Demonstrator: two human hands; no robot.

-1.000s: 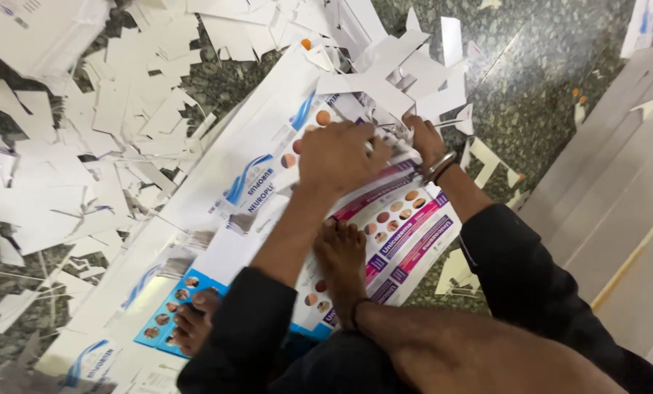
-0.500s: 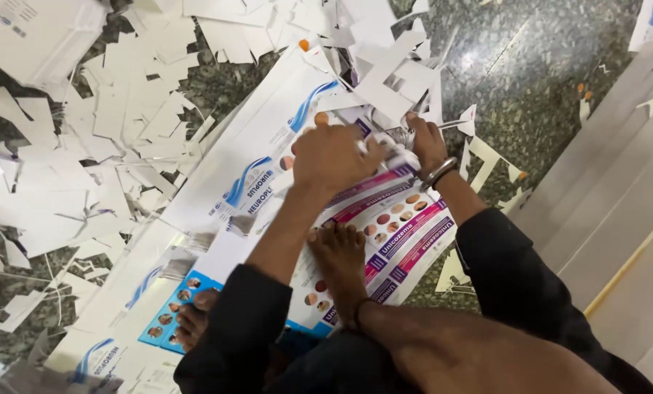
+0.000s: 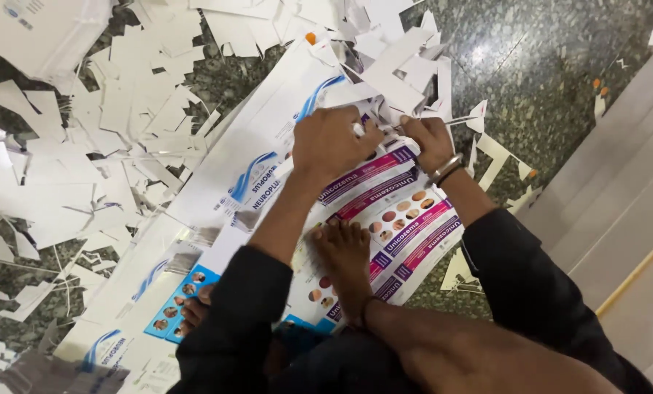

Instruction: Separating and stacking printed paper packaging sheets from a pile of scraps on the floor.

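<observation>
I sit on the floor over a stack of printed carton sheets [image 3: 406,219] with purple bands and round pictures. My left hand [image 3: 332,144] presses down on the sheet's far edge, fingers curled over it. My right hand [image 3: 430,140], a bangle on its wrist, pinches a thin white paper strip [image 3: 463,120] at that same edge, close to the left fingertips. My bare foot [image 3: 344,255] rests on the sheet's middle, and toes of the other foot [image 3: 195,310] show on a blue sheet [image 3: 167,325].
White sheets with blue swooshes [image 3: 261,157] lie under and left of the stack. A heap of white paper offcuts [image 3: 107,131] covers the dark green stone floor [image 3: 545,66] at left and top. Pale boards [image 3: 618,211] lean at the right.
Both hands stay at the sheet's far edge, barely moved. A thin white strip now sticks out to the right of my right hand.
</observation>
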